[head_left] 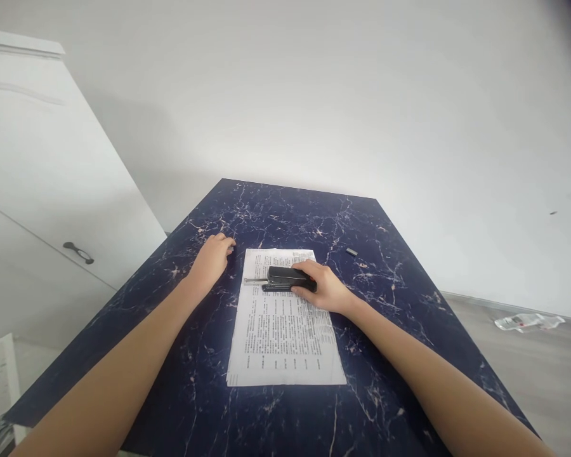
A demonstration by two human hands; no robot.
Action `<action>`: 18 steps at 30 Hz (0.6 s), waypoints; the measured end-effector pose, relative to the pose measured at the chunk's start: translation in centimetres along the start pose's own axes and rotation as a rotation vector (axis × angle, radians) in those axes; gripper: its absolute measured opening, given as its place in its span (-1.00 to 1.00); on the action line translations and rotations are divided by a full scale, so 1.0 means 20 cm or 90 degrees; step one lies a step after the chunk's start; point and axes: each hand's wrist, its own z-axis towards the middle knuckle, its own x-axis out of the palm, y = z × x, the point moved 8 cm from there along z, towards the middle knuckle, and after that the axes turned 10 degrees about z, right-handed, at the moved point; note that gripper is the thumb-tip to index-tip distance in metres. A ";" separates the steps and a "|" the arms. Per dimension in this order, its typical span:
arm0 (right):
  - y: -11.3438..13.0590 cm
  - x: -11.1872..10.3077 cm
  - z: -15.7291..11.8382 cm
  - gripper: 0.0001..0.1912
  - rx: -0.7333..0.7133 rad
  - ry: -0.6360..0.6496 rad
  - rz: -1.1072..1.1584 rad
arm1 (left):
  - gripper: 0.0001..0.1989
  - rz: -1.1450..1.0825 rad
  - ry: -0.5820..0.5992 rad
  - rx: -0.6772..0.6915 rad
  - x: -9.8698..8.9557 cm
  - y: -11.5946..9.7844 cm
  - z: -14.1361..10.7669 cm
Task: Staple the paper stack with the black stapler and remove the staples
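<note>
A black stapler [285, 277] lies over the upper part of a printed sheet of paper [285, 343], its narrow metal staple tray [255, 281] sticking out to the left. My right hand [324, 285] is closed round the stapler's right end, thumb on the near side and fingers on the far side. Left of the paper, my left hand [214, 257] rests low over the table with its fingers pinched on a small grey strip of staples [230, 250], mostly hidden by the fingertips. Another short grey staple strip [351, 252] lies right of the paper.
The dark blue marble-patterned table [290, 216] meets a white wall [314, 95] at its far edge. A white cabinet [52, 158] with a dark handle [78, 252] stands at the left. On the floor at right lies a crumpled plastic wrapper [528, 322].
</note>
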 end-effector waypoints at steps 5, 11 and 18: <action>0.00 0.00 0.00 -0.64 -0.001 0.002 0.011 | -0.80 -0.106 -0.104 0.019 -0.10 -0.10 -0.01; 0.01 0.00 0.00 -0.65 0.000 -0.004 0.010 | -0.82 -0.232 -0.114 0.064 -0.16 -0.23 -0.04; 0.02 -0.02 -0.01 -0.71 -0.017 -0.033 -0.008 | -0.79 -0.224 -0.066 0.181 -0.15 -0.30 -0.06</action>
